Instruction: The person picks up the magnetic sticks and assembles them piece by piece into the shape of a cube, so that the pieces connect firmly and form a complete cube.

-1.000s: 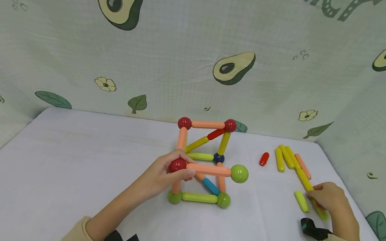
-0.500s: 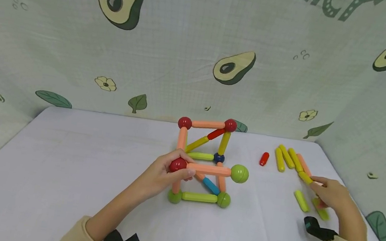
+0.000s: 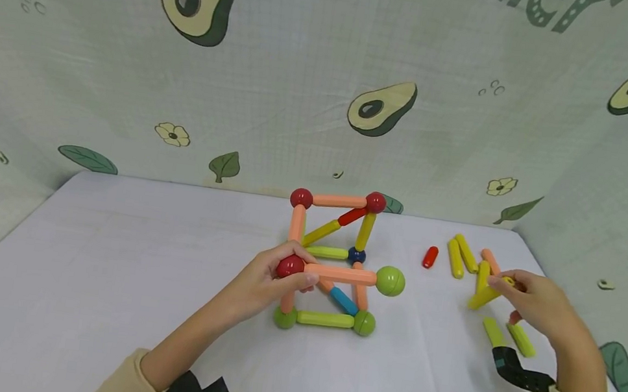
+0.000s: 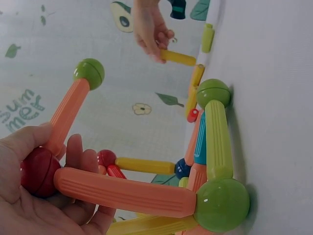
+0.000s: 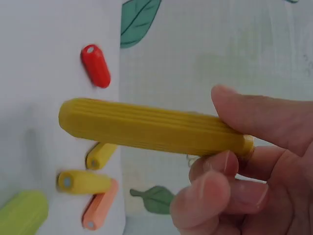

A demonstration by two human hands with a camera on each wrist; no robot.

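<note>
My left hand (image 3: pixel 262 284) grips a red ball (image 3: pixel 290 267) at one corner of a cube-like frame of magnetic sticks and balls. From that ball a peach stick (image 3: pixel 342 275) runs to a green ball (image 3: pixel 390 281) with no other stick on it. In the right wrist view, my right hand (image 5: pixel 239 181) pinches one end of a yellow magnetic stick (image 5: pixel 146 125) between thumb and fingers. The head view has this stick tilted, its lower end beside another yellow stick (image 3: pixel 483 276); whether they touch I cannot tell.
Around my right hand lie two yellow sticks (image 3: pixel 455 259), a peach stick (image 3: pixel 490 261), a short red stick (image 3: pixel 430 257) and two light green sticks (image 3: pixel 521 340). A patterned cloth (image 3: pixel 280 87) rises behind the white table (image 3: pixel 104 275).
My right hand has moved away from me and raised the yellow stick off the table. The yellow stick near its end has swung round and come closer. My left hand stays in place.
</note>
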